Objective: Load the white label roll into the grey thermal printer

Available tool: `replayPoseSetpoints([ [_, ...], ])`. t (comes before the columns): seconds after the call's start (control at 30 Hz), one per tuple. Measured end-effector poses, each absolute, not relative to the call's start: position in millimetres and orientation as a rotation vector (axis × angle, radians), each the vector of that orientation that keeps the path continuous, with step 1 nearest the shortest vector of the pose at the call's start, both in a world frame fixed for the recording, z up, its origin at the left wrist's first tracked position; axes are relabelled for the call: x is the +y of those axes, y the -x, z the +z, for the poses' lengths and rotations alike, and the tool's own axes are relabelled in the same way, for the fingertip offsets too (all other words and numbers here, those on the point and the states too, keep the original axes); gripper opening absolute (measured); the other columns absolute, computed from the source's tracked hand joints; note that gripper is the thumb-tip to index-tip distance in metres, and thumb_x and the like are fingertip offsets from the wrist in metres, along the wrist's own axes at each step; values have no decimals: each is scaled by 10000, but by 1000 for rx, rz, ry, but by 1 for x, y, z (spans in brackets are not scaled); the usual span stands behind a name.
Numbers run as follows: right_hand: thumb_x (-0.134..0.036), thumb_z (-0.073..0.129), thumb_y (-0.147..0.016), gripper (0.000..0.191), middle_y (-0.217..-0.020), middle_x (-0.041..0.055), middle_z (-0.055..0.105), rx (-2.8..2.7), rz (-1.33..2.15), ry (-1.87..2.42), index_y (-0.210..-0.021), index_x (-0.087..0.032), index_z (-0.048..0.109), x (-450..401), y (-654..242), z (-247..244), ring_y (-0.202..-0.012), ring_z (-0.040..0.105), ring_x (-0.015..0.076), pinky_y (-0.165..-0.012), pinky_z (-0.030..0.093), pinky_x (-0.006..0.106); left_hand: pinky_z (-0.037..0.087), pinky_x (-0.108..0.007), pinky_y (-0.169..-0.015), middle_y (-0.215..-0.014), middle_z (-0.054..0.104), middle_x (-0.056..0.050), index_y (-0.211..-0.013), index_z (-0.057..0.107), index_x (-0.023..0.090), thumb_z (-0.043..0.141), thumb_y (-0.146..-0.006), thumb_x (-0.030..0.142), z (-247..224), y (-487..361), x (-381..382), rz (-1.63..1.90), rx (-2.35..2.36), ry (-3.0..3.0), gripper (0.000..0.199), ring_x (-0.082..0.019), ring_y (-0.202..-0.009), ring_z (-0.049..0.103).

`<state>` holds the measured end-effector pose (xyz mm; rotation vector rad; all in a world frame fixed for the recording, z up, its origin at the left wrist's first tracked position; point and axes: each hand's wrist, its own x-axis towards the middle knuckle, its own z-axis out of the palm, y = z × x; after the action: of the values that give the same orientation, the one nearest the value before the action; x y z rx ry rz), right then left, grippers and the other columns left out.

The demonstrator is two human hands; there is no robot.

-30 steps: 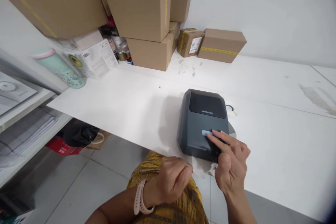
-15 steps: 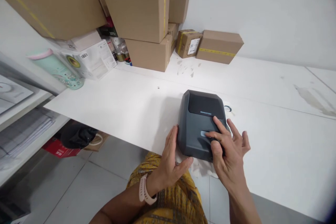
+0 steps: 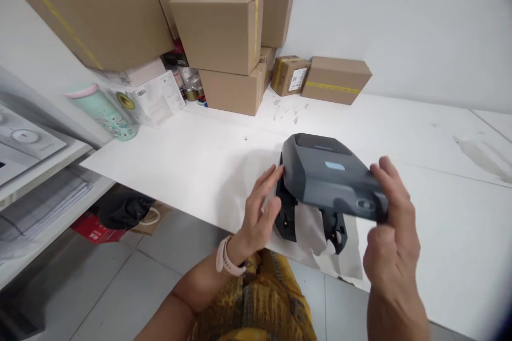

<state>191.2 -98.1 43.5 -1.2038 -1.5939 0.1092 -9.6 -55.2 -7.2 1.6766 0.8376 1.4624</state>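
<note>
A dark grey label printer stands on the white table, its lid point(image 3: 336, 178) swung up at the front and tilted. Under the lid the black base point(image 3: 285, 219) shows, with a white paper strip point(image 3: 310, 228) hanging out over its front. My right hand point(image 3: 394, 229) grips the lid's raised front corner at the right, its fingers on top; the thumb is partly hidden. My left hand point(image 3: 260, 210) is open, fingers stretched, with the fingertips at the printer's left side. The inside of the base is mostly hidden by the lid.
Cardboard boxes point(image 3: 218, 37) are stacked at the back left, and a smaller box point(image 3: 336, 80) sits against the wall. A mint tumbler point(image 3: 108, 112) leans by a white carton point(image 3: 156, 98). Shelves point(image 3: 48, 170) hold papers at the left. The table's front edge runs just before me.
The lid was closed and my right fingers were on its front button. Now the right hand has lifted the lid, exposing the base and paper. My left hand stays at the left side.
</note>
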Motion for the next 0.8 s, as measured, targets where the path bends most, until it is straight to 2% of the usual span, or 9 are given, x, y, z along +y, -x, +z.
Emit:
replayPoseSetpoints([
  [0.1, -498, 385, -1064, 527, -1636, 90, 442, -1645, -36, 1124, -1540, -298, 493, -55, -199, 76, -1524, 405, 336, -1219, 365, 574, 377, -481, -1244, -1519, 587, -95, -1485, 539, 269, 519, -1060, 434, -4, 3, -13, 1560, 884, -1514, 456, -270, -1449, 514],
  [0.17, -517, 365, -1072, 537, -1562, 131, 520, -1597, -78, 1091, -1516, -255, 515, -22, -202, 94, -1365, 585, 318, -1117, 462, 554, 325, -509, -1264, -1570, 533, -103, -1483, 533, 268, 637, -995, 439, -11, 1, 11, 1448, 958, -1478, 528, -293, -1493, 454],
  [0.23, -541, 352, -1072, 559, -1465, 151, 602, -1544, -111, 1125, -1490, -217, 534, 10, -205, 109, -1192, 685, 270, -1006, 520, 495, 264, -550, -1281, -1656, 416, -112, -1529, 477, 274, 706, -940, 444, -20, -1, 26, 1253, 990, -1422, 654, -329, -1554, 350],
  [0.33, -562, 319, -1065, 598, -1220, 126, 737, -1499, -145, 1274, -1437, -176, 582, 50, -210, 127, -1047, 706, 212, -915, 507, 424, 250, -586, -1282, -1705, 321, -117, -1611, 341, 282, 799, -854, 453, -33, -1, 30, 1024, 872, -1412, 901, -372, -1565, 314],
  [0.43, -594, 281, -1019, 710, -1015, 81, 769, -1495, -127, 1422, -1295, -73, 677, 81, -215, 141, -1014, 695, 201, -861, 458, 404, 305, -568, -1271, -1715, 300, -100, -1649, 241, 310, 827, -832, 443, -39, -1, 24, 971, 738, -1433, 1014, -375, -1557, 332],
  [0.57, -622, 247, -959, 822, -1011, 92, 759, -1506, -73, 1539, -1068, 22, 746, 113, -220, 152, -1077, 672, 246, -835, 415, 448, 277, -574, -1284, -1721, 280, -109, -1657, 226, 286, 821, -837, 422, -40, -1, 21, 971, 794, -1394, 1023, -384, -1581, 272],
  [0.67, -607, 257, -962, 824, -982, 110, 758, -1503, -47, 1618, -1002, 47, 756, 130, -223, 155, -1082, 672, 272, -847, 417, 473, 312, -589, -1265, -1692, 344, -112, -1641, 284, 291, 828, -826, 413, -41, -1, 22, 1003, 784, -1405, 988, -397, -1556, 324],
  [0.73, -591, 251, -980, 810, -987, 122, 758, -1520, -49, 1613, -1056, 41, 752, 130, -223, 156, -1081, 679, 281, -857, 427, 482, 344, -593, -1246, -1666, 393, -104, -1627, 321, 306, 834, -816, 402, -41, -2, 23, 1026, 759, -1415, 964, -398, -1535, 365],
  [0.8, -567, 293, -1000, 740, -1176, 153, 732, -1552, -89, 1529, -1261, -2, 693, 119, -223, 153, -1150, 664, 286, -898, 436, 476, 357, -589, -1237, -1659, 405, -103, -1629, 312, 305, 829, -814, 378, -41, -3, 23, 1025, 752, -1410, 968, -390, -1521, 388],
])
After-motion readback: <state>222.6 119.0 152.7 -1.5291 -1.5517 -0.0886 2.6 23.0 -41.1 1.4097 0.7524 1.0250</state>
